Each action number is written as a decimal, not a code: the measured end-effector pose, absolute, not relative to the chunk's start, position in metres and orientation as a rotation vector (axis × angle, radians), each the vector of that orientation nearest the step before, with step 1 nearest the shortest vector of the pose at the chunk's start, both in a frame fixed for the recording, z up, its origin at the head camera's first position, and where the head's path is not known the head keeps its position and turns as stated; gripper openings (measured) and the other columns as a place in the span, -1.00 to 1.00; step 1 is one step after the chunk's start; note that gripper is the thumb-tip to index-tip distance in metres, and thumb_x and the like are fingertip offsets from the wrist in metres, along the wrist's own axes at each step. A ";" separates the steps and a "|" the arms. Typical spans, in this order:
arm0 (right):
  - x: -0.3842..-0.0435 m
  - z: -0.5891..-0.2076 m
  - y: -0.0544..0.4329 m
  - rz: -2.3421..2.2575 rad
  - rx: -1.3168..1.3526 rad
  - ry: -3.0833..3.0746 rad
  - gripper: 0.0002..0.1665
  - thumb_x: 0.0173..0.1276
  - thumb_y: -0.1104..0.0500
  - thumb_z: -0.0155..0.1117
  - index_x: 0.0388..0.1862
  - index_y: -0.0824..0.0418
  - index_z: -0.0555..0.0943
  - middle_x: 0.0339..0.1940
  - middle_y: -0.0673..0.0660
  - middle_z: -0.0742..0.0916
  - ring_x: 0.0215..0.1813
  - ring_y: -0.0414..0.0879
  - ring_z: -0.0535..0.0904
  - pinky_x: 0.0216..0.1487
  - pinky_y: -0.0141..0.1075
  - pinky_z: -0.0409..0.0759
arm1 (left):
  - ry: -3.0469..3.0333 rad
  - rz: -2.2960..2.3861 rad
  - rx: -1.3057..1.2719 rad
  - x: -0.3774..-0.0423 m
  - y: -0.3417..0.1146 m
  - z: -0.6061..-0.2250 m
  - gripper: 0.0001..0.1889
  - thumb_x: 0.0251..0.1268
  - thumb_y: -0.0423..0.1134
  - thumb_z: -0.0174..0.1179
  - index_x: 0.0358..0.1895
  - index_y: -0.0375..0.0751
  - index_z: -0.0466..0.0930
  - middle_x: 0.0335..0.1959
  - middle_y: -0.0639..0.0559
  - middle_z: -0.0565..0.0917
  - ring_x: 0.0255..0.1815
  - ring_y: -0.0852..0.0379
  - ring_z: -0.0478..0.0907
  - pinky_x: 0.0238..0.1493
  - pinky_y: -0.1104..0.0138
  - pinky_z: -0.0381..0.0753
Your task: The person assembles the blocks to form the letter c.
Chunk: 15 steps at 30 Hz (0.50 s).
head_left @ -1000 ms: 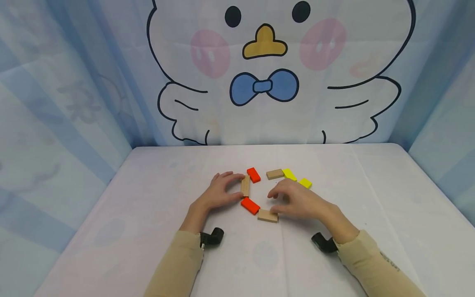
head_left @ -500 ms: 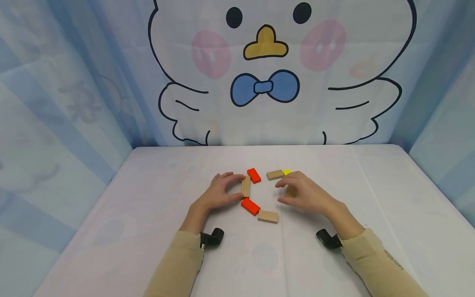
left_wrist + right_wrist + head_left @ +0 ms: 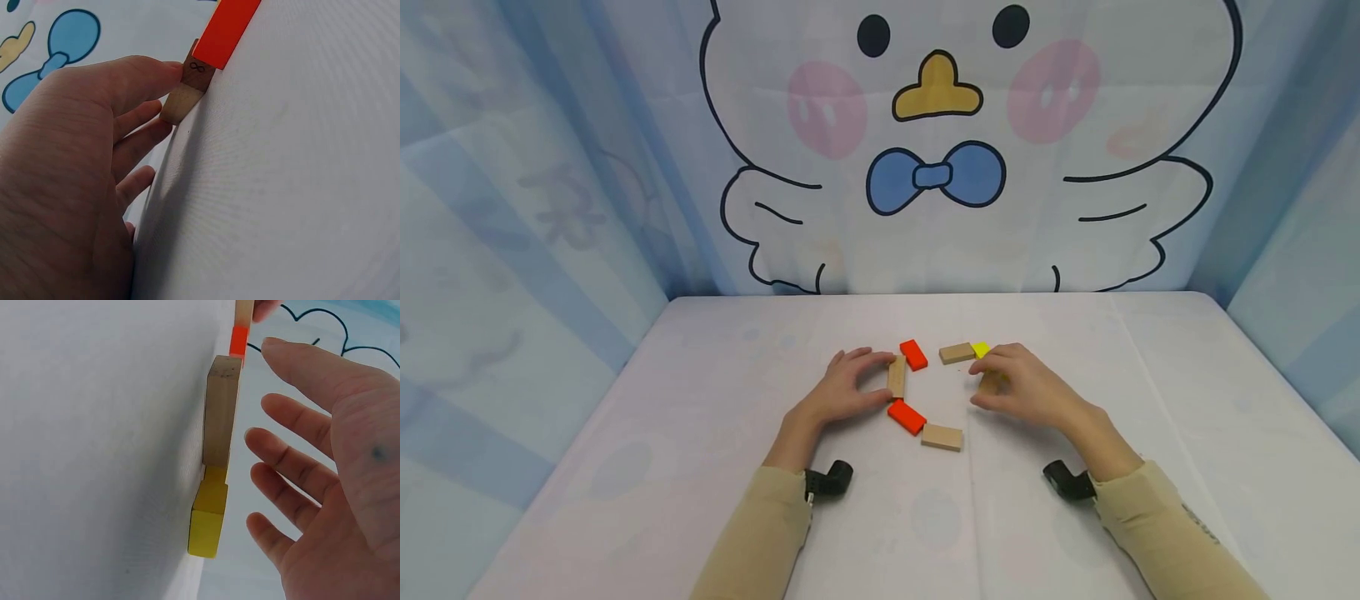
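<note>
While the left hand [image 3: 841, 392] pinches one bare-wood block [image 3: 897, 377], the right hand [image 3: 1037, 385] hovers, fingers apart.
Left hand's near side: red block [image 3: 907, 417]; far side: second red block [image 3: 913, 354]. Just beyond right hand: yellow block [image 3: 981, 349], further bare-wood block [image 3: 956, 353].

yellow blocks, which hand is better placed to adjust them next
Likely the right hand: it holds nothing and its spread fingers are near the yellow blocks, while the left hand pinches a wooden block farther left.
</note>
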State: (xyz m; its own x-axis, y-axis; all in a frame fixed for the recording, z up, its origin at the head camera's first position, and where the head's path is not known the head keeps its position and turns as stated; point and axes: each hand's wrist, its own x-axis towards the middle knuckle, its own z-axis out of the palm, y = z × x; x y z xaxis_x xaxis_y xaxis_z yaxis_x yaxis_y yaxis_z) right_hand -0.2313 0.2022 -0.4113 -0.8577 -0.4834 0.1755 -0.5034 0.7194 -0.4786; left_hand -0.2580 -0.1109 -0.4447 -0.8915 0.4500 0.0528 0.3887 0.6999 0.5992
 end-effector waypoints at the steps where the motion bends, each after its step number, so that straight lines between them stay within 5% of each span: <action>1: -0.231 -0.411 0.203 0.806 0.819 -2.882 -0.62 0.22 0.10 0.54 0.00 0.18 0.71 0.04 0.13 0.65 0.21 0.17 0.45 0.26 0.11 0.47 | 2.807 0.955 0.697 -0.258 -0.111 -0.445 -0.39 0.30 -0.02 0.28 0.42 -0.04 0.47 0.43 -0.02 0.45 0.54 -0.11 0.13 0.55 -0.08 -0.26; 15: -0.231 -0.412 0.209 0.692 0.749 -2.954 -0.64 0.21 0.06 0.54 -0.05 0.15 0.73 0.05 0.18 0.67 0.19 0.21 0.48 0.26 0.16 0.44 | 2.811 0.943 0.686 -0.258 -0.111 -0.445 -0.38 0.30 0.00 0.28 0.42 -0.03 0.46 0.43 -0.01 0.44 0.55 -0.09 0.12 0.56 -0.06 -0.27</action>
